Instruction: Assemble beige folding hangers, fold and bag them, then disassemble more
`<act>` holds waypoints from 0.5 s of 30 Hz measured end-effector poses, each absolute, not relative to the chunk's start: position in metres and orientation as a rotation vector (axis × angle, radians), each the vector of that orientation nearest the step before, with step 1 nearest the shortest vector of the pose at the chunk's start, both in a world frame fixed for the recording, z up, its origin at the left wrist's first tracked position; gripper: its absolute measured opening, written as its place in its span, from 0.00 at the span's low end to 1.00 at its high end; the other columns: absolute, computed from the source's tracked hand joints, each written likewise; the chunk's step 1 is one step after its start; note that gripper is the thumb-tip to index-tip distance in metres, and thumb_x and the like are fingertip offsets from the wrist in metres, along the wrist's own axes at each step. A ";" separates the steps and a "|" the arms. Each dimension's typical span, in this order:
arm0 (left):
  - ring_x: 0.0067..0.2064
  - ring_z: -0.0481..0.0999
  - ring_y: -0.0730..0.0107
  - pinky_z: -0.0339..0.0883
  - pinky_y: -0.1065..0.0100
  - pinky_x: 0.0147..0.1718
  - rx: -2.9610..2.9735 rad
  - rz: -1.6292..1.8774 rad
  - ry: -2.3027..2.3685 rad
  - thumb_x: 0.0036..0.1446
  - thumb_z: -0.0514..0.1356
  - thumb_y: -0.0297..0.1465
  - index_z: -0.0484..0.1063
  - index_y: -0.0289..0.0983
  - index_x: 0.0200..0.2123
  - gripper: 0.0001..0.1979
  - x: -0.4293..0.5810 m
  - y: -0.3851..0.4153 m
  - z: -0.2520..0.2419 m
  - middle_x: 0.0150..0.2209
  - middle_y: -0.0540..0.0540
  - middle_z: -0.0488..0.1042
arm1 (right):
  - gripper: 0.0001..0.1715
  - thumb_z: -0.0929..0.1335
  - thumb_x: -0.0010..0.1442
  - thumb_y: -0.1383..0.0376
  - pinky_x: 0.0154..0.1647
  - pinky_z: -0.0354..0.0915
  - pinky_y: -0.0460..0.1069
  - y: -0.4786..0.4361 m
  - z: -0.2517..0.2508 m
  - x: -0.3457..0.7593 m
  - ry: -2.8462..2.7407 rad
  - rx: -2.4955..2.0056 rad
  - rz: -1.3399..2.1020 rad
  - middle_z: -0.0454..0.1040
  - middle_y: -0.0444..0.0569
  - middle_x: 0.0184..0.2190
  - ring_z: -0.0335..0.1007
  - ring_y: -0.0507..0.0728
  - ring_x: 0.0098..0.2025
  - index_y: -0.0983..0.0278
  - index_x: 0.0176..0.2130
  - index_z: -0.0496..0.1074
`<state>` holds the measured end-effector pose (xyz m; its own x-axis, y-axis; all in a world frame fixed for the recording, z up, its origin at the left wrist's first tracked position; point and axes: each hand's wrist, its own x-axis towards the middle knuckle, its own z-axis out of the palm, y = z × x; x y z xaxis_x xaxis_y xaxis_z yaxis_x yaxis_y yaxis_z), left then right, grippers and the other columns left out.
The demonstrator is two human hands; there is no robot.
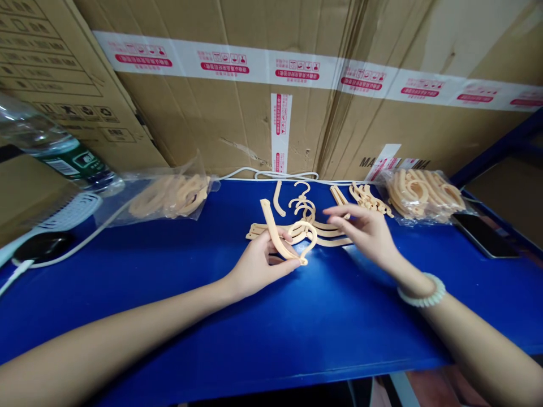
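In my left hand [265,263] is a partly assembled beige plastic hanger [275,237]: one arm slants up to the left and a curved hook is joined at its lower end. The thumb and fingers are closed at that joint. My right hand [365,229] is to the right with its fingers stretched out and apart, seemingly holding nothing. Its fingertips are near a few straight hanger arms [338,195] behind them. Between and behind my hands lie stacked hangers [328,233], partly covered by the held piece. Loose hooks [302,189] and a single arm [279,198] lie farther back.
Small hanger pieces [369,199] are piled at the back right, beside a plastic bag of hanger parts [424,192] and a phone [486,234]. Another bag [169,195], a water bottle [59,150] and a black disc-shaped object with a cable [44,247] are left. Cardboard [237,124] stands behind the blue table [271,333].
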<state>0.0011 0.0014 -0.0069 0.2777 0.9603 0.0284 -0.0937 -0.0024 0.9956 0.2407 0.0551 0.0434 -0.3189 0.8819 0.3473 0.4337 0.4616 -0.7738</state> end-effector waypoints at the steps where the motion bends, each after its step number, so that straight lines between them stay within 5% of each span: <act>1: 0.36 0.83 0.63 0.78 0.61 0.39 1.276 1.064 0.921 0.49 0.72 0.31 0.64 0.37 0.44 0.23 0.001 0.002 -0.006 0.33 0.48 0.79 | 0.11 0.70 0.63 0.61 0.44 0.69 0.57 0.067 0.045 0.251 -2.067 -1.092 0.479 0.79 0.51 0.36 0.72 0.60 0.38 0.60 0.43 0.81; 7: 0.36 0.84 0.62 0.78 0.62 0.39 1.271 1.088 0.903 0.48 0.72 0.30 0.64 0.36 0.43 0.23 0.002 0.002 -0.006 0.31 0.49 0.80 | 0.18 0.64 0.63 0.74 0.46 0.64 0.59 0.108 0.033 0.285 -2.540 -1.072 -0.172 0.77 0.57 0.41 0.64 0.64 0.43 0.62 0.40 0.82; 15: 0.35 0.83 0.63 0.78 0.62 0.38 1.268 1.091 0.889 0.48 0.72 0.29 0.63 0.37 0.42 0.23 0.002 0.003 -0.005 0.32 0.48 0.80 | 0.12 0.67 0.63 0.70 0.47 0.64 0.58 0.121 0.019 0.293 -2.600 -1.030 -0.023 0.74 0.55 0.38 0.66 0.62 0.43 0.62 0.38 0.82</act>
